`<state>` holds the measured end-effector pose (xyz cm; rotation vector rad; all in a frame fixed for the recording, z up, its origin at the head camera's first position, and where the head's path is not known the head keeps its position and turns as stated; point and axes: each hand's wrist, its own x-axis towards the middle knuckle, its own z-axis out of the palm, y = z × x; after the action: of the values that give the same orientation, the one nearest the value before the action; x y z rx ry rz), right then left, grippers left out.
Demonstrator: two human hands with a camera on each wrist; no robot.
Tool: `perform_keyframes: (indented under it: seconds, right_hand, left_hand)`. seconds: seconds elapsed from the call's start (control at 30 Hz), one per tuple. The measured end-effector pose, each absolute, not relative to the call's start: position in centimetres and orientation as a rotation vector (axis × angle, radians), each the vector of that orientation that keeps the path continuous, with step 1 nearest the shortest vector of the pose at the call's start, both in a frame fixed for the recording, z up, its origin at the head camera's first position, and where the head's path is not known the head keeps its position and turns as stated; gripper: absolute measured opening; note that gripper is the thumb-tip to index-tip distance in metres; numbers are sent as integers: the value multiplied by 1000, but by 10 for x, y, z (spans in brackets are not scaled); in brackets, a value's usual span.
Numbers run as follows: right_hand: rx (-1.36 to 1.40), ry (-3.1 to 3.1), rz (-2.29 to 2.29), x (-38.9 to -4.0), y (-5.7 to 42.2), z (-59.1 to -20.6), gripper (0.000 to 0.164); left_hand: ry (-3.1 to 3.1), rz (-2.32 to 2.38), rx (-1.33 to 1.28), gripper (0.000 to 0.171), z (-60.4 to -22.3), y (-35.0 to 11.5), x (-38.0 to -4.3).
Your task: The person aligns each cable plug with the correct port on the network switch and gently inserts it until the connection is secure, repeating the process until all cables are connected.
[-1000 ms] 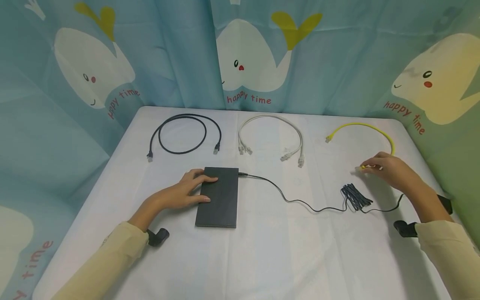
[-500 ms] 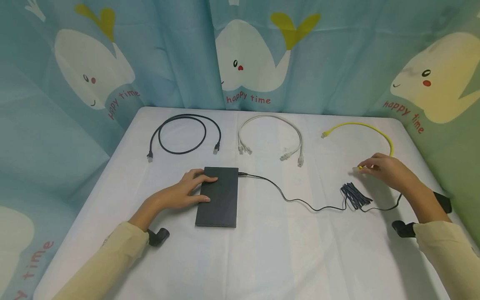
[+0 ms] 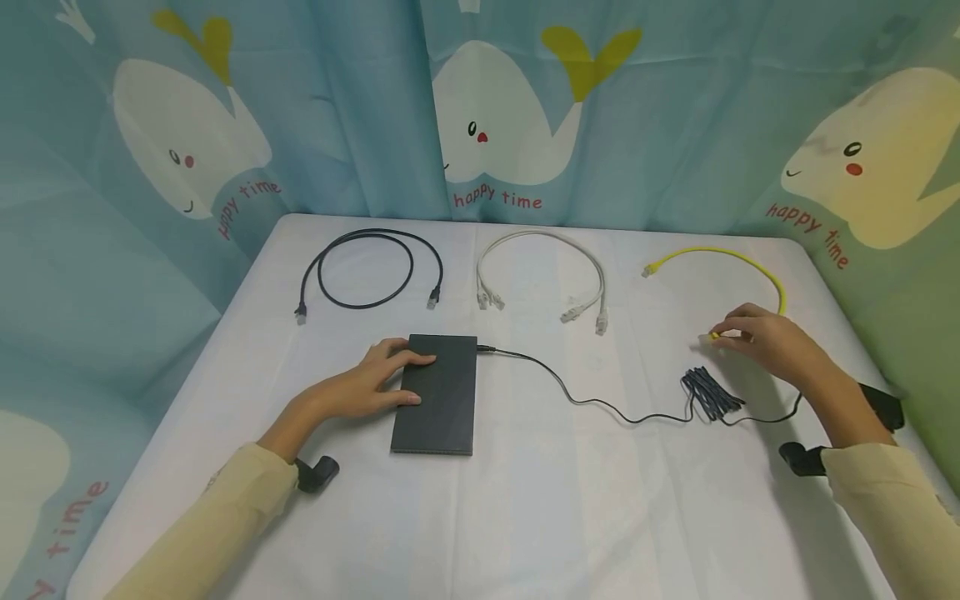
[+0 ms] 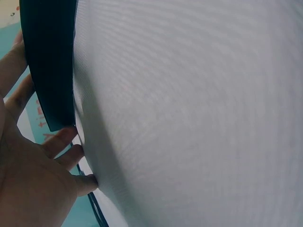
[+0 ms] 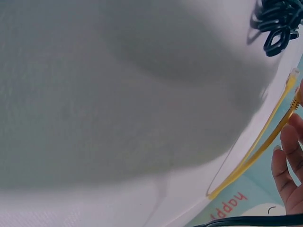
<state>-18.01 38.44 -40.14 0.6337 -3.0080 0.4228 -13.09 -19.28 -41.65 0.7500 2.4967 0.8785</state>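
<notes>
The right hand [image 3: 765, 340] pinched the yellow cable [image 3: 718, 249] near one connector, which pointed leftward past the fingertips; the cable arced behind the hand, its other connector lying toward the far edge of the counter [image 3: 562, 517]. In the right wrist view, this grip was partly cut off at the frame's edge.

The left hand [image 3: 367, 387] was spread, its fingers extended, with thumb and forefinger resting on top of the black box [image 3: 442, 421] at its left side. A thin black cord [image 3: 600, 403] joined the box at its upper right corner and ran rightward to a tied bundle [image 3: 711, 393], just nearer the wearer than the right hand.

Along the far part of the counter lay a looped black cable [image 3: 363, 307] on the left and grey cables [image 3: 543, 232] at centre. Behind hung a blue curtain [image 3: 360, 108] printed with whales.
</notes>
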Motion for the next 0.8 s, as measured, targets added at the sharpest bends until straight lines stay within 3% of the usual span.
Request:
perform_keyframes:
  seconds: [0.2, 0.8]
  right_hand:
    - [719, -2954, 413, -180, 382, -403, 14]
    - [637, -3098, 447, -183, 369, -398, 16]
  left_hand:
    - [2500, 868, 748, 59, -417, -193, -131]
    - [2504, 845, 751, 59, -417, -193, -132]
